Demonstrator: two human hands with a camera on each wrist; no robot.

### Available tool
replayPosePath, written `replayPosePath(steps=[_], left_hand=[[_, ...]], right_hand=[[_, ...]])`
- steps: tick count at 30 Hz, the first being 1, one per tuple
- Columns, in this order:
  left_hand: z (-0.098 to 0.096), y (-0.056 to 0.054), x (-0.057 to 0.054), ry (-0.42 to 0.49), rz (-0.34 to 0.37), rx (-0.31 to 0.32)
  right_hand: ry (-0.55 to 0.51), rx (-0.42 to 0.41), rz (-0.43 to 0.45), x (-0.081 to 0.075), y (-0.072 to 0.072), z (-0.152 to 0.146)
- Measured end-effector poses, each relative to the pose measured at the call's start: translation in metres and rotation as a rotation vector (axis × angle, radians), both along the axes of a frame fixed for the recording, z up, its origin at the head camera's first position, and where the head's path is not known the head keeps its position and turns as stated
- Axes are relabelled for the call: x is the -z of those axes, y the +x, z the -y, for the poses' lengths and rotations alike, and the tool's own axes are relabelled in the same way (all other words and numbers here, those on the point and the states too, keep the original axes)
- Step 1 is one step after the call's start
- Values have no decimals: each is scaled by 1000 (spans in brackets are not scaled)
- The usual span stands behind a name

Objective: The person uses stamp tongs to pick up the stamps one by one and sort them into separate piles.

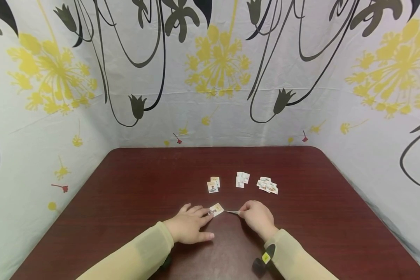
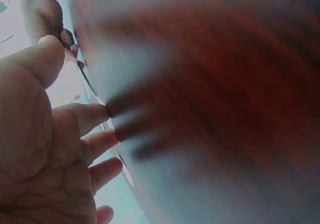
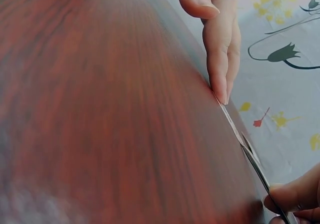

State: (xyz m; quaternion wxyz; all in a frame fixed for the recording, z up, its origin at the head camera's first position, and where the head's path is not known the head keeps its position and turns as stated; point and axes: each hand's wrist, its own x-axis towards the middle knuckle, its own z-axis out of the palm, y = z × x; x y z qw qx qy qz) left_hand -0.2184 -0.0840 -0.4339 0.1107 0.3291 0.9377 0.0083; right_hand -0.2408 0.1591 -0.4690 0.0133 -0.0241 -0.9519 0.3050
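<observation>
A small printed card [image 1: 216, 210] lies on the table in front of me. My left hand [image 1: 190, 225] is spread flat, its fingertips resting on the card's left edge; in the left wrist view those fingers [image 2: 95, 115] are straight. From the right, my right hand [image 1: 258, 218] pinches a pair of slim metal tweezers [image 1: 232, 212] between thumb and fingers. The pointed tip of the tweezers meets the card's right corner. The right wrist view shows the tweezers [image 3: 257, 171] nearly edge-on, so whether their tips grip the card is unclear.
Beyond my hands lie three groups of overlapping small cards: a left group [image 1: 212, 186], a middle group [image 1: 242, 179] and a right group [image 1: 267, 185]. The dark red table [image 1: 154, 175] reaches back to a flower-patterned cloth [image 1: 203, 116]. A black wrist device [image 1: 265, 258] sits on my right sleeve.
</observation>
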Motion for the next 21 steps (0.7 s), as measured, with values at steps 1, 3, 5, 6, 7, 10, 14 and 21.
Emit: replayPosePath(steps=[1,3,5,6,7,10,14,21], left_hand=[[0,1,0,0,-2,3],[0,1,-1,1,-8,8],[0,2,-1,0,-10,13],[0,2,-1,0,-11,15],[0,2,-1,2,-11,19],[0,2,0,13,-26,34],[-1,3,0,27,-40,53],[-1,1,1,38,-44,82]], right_hand=[[0,1,1,0,0,0],[0,7,5,0,0,0],[1,9,5,0,-1,-1],[3,10,4,0,-1,-1],[5,11,4,0,-1,-1],[10,14,4,-1,-2,-1],[11,15,6,0,-2,-1],[4,22,2,-1,-2,1]])
